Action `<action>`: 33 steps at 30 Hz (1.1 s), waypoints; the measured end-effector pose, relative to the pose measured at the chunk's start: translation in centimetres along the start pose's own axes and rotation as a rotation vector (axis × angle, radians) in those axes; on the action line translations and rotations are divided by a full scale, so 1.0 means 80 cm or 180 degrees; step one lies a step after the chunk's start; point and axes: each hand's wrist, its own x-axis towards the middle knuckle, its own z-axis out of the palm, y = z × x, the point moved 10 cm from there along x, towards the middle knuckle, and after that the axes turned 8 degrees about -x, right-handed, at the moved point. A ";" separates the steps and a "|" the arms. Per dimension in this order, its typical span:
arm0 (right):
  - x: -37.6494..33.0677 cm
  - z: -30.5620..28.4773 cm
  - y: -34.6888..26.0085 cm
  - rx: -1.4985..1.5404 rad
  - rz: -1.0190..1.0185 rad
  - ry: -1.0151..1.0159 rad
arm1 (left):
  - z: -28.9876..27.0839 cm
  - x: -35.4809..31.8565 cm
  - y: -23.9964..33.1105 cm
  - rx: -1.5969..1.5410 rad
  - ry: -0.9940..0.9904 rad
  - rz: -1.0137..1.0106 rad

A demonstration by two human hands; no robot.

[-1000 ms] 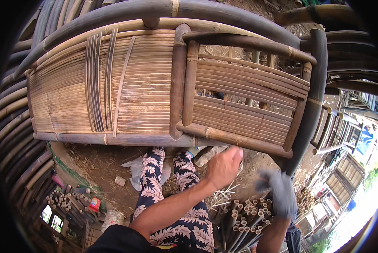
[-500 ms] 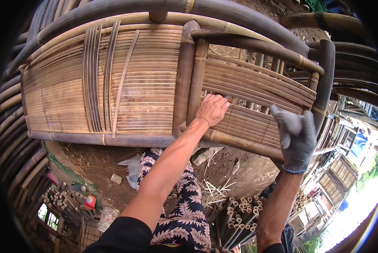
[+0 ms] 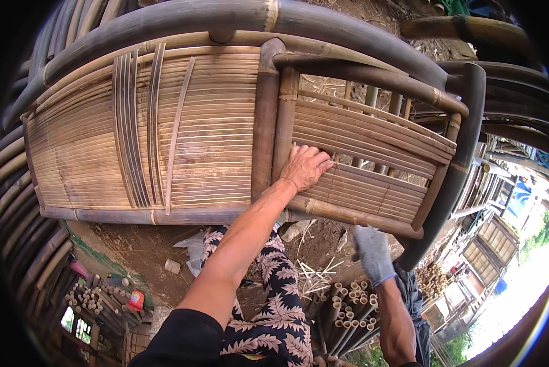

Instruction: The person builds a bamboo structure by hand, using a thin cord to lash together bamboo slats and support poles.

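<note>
Bamboo bench fills the upper half of the head view, its slatted seat to the left and a slatted side panel to the right. The bare left hand lies flat on that panel beside the upright post, grip spread rather than closed on anything. The gloved right hand hangs lower, apart from the frame, fingers loosely curled and empty (as far as shows). Cut bamboo tubes stand bundled below it. A small red package lies on the ground at lower left.
</note>
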 end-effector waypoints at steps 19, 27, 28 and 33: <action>-0.049 0.012 0.146 0.0396 0.0023 0.1488 | 0.141 -0.107 0.265 -0.0430 -0.0213 -0.0556; -0.154 -0.196 0.065 -0.0016 -0.0919 0.2517 | 0.060 -0.091 0.350 -0.1121 0.0194 0.0179; -0.174 -0.209 0.070 0.0274 -0.0730 0.2622 | 0.038 -0.065 0.334 -0.1124 0.0839 0.0030; -0.215 -0.280 0.121 0.0908 -0.0276 0.3815 | 0.075 0.048 0.241 -0.1022 0.0608 -0.0151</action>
